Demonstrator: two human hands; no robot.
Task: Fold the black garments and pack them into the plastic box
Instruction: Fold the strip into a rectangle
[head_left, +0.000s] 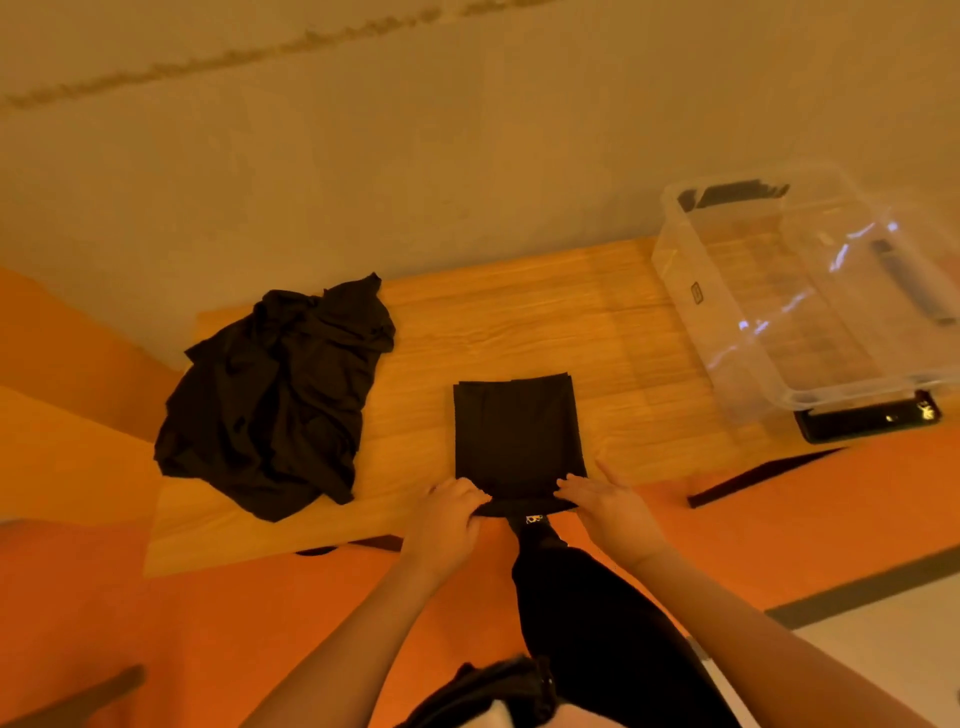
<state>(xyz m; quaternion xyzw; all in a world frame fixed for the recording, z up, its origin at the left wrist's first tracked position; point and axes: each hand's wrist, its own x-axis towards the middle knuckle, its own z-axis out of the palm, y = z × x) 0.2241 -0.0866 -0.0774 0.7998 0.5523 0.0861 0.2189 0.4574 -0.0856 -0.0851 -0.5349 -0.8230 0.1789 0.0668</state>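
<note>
Folding step: near edge of the folded garment (514, 431) being turned over.
Grip: left hand (447, 512) and right hand (605, 501) pinch that edge, fingers curled.
Garment: on worktop (519, 322), centre.
Next: probably carrying it to the plastic box (810, 291), far right; crumpled garment (275, 395) waits left.

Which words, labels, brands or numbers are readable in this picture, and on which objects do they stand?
No text can be read.
Small dark label on the side wall of the plastic box: too small to read.
Light mark on the dark object under the box's near corner: blurred, unreadable.
</note>
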